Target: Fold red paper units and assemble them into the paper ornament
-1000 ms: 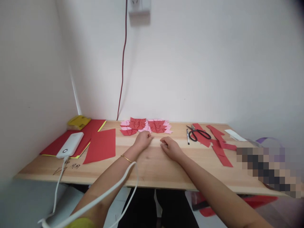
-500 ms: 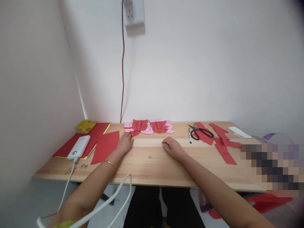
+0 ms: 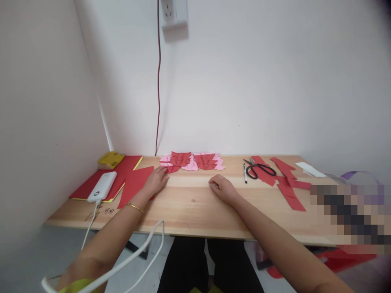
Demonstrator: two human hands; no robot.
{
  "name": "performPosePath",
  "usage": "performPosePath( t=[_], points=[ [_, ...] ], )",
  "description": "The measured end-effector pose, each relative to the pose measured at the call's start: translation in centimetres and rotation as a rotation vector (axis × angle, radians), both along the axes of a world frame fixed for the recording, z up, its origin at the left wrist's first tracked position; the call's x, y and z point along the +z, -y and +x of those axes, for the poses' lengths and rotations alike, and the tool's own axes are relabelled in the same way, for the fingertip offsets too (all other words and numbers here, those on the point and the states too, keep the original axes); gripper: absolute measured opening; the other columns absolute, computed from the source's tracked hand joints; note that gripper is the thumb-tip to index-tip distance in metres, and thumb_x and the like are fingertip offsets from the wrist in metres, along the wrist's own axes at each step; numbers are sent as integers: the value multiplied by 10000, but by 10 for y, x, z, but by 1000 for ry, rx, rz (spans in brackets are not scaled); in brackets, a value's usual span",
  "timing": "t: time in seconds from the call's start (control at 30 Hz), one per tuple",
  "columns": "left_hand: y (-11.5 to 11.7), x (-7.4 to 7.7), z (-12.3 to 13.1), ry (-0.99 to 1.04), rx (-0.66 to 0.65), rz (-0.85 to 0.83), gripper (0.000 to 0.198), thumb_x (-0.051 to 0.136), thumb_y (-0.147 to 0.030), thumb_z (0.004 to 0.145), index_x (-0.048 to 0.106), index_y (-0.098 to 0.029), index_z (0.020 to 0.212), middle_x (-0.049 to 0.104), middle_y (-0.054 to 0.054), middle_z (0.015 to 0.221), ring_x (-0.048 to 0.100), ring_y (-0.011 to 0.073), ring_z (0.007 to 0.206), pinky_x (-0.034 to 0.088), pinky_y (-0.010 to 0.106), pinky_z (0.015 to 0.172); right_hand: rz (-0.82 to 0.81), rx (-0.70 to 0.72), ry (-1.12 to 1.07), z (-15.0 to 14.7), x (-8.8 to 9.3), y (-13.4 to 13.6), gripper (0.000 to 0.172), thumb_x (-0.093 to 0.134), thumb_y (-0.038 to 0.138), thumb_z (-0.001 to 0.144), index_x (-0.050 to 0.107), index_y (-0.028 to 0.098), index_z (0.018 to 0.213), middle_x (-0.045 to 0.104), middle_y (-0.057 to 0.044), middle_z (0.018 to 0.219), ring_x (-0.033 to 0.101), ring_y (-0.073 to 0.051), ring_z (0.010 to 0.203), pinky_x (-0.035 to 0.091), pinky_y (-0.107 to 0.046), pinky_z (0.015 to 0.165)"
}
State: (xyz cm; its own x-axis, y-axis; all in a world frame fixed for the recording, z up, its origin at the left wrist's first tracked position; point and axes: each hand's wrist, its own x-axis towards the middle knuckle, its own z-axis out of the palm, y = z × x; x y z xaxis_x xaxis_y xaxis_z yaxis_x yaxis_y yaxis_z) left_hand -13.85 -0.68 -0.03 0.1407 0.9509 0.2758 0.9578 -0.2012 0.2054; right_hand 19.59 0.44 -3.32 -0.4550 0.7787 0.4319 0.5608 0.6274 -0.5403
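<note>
Left hand [image 3: 156,181] leftward over red sheet [image 3: 134,185], fingers [image 3: 160,171] outstretched, empty; right hand [image 3: 222,189] curled, grip unclear; handwriting [image 3: 108,211] illegible

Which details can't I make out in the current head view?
Head view throughout:
Right hand: curled fingers hide whether it holds anything.
Red sheet: the left hand covers part of it.
Pen: any print is too small to read.
Wall socket: top cut off by the upper edge.
Right side: a pixelated patch hides what lies there.

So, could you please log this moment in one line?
left hand: partly over red sheet; right hand: curled, on table; scissors: on red scrap
</note>
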Motion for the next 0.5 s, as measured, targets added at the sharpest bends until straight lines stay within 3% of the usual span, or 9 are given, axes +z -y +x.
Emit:
performPosePath(
  t=[0.1,0.2,0.37,0.43,0.5],
  points=[
    [13,10,-18,1,56,6,435,434,-332,863,519,-129,1238,461,139,1381,405,240,1294,314,375,1086,-9,5,-5,0,0,-1,127,487,172,808,608,176,847,605,-67,849,554,-184,819,436,-305,746],
    [35,16,-43,-13,208,15,496,421,-368,864,499,-88,1266,439,169,1393,380,257,1313,279,376,1103,-18,9,-1,0,0,-1,126,488,174,806,610,169,835,603,-71,848,551,-181,811,430,-299,737],
    [77,10,-72,11,322,-166,739,508,-582,765,457,-88,1314,420,188,1405,377,301,1311,304,404,1072,-23,19,-5,1,1,0,130,485,172,804,612,166,834,603,-70,848,551,-177,807,426,-291,734],
    [88,9,-73,-13,304,-218,715,563,-574,720,517,-108,1260,473,182,1363,430,310,1264,336,402,1035,-19,22,0,1,2,0,131,485,169,802,612,165,831,603,-70,848,549,-174,801,425,-288,733],
    [93,14,-72,-44,297,-216,538,543,-505,754,607,-140,1144,578,154,1247,528,286,1148,385,366,961,-12,22,2,2,2,1,131,484,165,799,612,164,828,602,-69,848,548,-170,793,423,-284,729]
  ],
)
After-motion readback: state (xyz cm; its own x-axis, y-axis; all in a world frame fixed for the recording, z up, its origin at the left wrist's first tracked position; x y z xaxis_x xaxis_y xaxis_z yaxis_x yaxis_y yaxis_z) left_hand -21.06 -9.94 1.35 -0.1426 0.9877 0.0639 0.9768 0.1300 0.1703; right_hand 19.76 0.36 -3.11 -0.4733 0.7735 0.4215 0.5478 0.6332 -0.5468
